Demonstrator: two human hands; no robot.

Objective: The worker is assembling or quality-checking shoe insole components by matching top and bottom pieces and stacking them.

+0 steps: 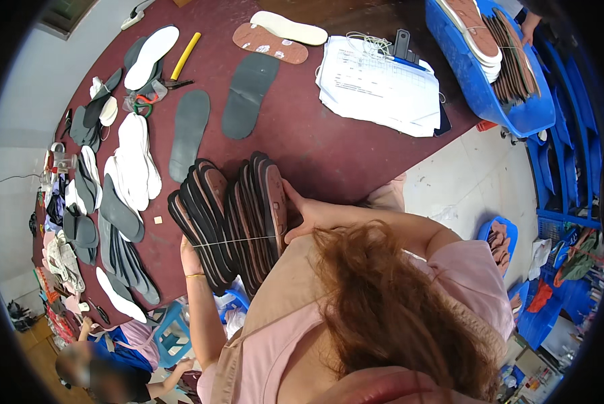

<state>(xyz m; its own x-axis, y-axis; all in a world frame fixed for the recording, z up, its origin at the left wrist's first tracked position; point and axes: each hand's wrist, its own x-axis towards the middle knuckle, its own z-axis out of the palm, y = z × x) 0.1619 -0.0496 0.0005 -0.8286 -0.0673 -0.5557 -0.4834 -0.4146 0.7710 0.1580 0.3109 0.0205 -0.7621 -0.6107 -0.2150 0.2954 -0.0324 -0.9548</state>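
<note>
Against my body, at the near edge of the table, I hold a bundle of insoles [253, 219] standing on edge in two stacks side by side. They are black and brown, and a thin pale string [244, 240] runs across both stacks. My left hand [192, 258] grips the left side, its fingers partly hidden by the bundle. On the right side, my right hand [303, 214] presses with its thumb and fingers apart around the end insole. Just beyond the bundle lie two loose dark grey insoles [189, 135] on the dark red table [302, 151].
White insoles [137, 161] and more grey ones fill the table's left side, near a yellow-handled tool [186, 56]. Farther off are papers [376, 87] under a black clip. A blue crate [531, 121] with tied insoles stands far right. Another person [123, 350] is at lower left.
</note>
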